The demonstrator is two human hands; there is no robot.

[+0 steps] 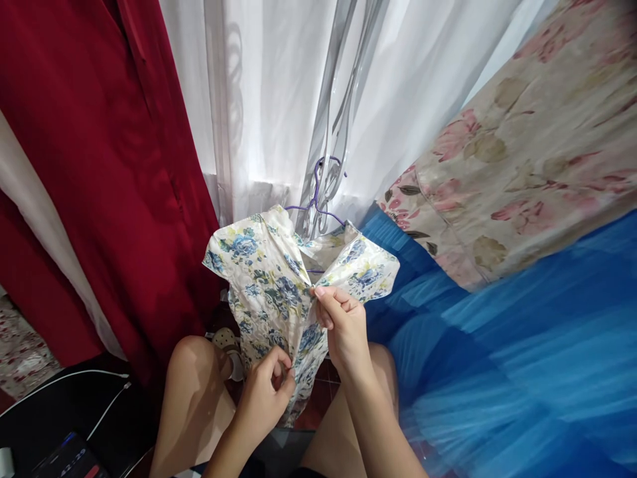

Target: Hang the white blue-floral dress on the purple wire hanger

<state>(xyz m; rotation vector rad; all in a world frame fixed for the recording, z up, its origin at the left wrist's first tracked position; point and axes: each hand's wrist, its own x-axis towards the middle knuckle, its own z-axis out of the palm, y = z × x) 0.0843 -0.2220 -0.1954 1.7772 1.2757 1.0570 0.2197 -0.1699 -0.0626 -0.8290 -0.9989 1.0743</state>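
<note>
A white short-sleeved dress (286,292) with blue and yellow flowers hangs on a purple hanger (315,199) in front of me. Its V-neck faces me, and the lower part narrows down between my knees. With thumb and forefinger, my right hand (346,325) pinches the front edge at the bottom of the neckline. Lower down, my left hand (269,392) is closed, its thumb and fingertips pinching the front edge of the cloth. Whatever small fastening lies under my right fingertips is too small to make out.
White curtains (269,99) and a grey metal frame (343,86) stand behind the hanger. Red cloth (149,166) hangs at left; floral fabric (522,166) and blue tulle (497,352) are at right. A phone (70,458) and white cable (107,411) lie on a black surface.
</note>
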